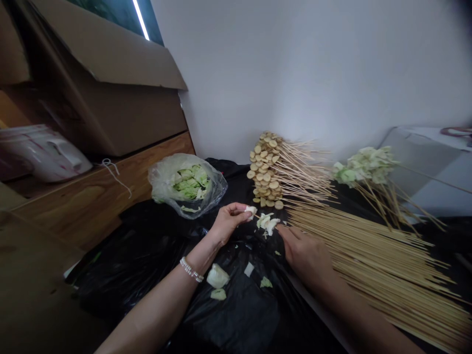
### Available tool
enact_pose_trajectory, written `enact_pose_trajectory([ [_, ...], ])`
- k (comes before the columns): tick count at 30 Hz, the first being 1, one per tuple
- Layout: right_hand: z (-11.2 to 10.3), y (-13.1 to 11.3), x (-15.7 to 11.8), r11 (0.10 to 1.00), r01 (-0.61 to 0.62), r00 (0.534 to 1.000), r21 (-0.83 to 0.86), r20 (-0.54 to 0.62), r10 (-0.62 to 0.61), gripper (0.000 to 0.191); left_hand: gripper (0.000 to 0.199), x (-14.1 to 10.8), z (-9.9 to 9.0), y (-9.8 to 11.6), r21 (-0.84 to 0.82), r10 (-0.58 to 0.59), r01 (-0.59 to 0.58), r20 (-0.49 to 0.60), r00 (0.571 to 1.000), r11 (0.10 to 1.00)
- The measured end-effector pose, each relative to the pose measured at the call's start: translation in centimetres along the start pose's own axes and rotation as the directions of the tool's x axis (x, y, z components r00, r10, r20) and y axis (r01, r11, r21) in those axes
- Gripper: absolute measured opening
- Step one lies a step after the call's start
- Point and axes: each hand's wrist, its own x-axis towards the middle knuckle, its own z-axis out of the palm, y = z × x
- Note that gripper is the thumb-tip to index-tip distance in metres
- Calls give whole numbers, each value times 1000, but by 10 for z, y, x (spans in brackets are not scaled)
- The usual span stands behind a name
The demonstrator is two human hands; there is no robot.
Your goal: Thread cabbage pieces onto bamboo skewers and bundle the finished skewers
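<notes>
Our bare left forearm [158, 309], circled by a beaded pearl bracelet [191, 269], and our bare right forearm [361, 314] reach in from below, over a crumpled black plastic sheet [147, 265]. Our left hand [228, 223] is nearly closed, its fingertips pinching a pale torn cabbage piece [251, 212], with a thin stick end just showing at it. Our right hand [306, 255] is half-curled, its fingertips [283, 232] just beside a small heap of pale cabbage pieces [267, 224]; we cannot tell whether it has hold of anything. More pale cabbage scraps [217, 276] lie on the sheet below. To the right spreads a long pile of bare bamboo skewers [368, 260]. Beyond it stand skewers threaded with round tan slices [264, 169] and skewers topped with pale green cabbage [365, 165]. A clear plastic bag of green cabbage leaves [186, 184] sits left of them, against a brown wooden board [73, 206] beneath a large cardboard box [110, 83].
</notes>
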Motion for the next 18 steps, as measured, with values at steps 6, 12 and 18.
enact_pose_trajectory([
  [6,2,-3,-1,1000,-6,1000,-3,19,6,29,35,-5,6,4,184,139,-138,10,990,973],
  [12,6,2,0,993,27,996,116,-86,-17,32,60,-9,8,11,54,20,-25,101,995,998],
  [18,5,0,0,985,36,997,168,-79,-23,31,55,-9,9,5,188,-44,-13,294,955,982],
])
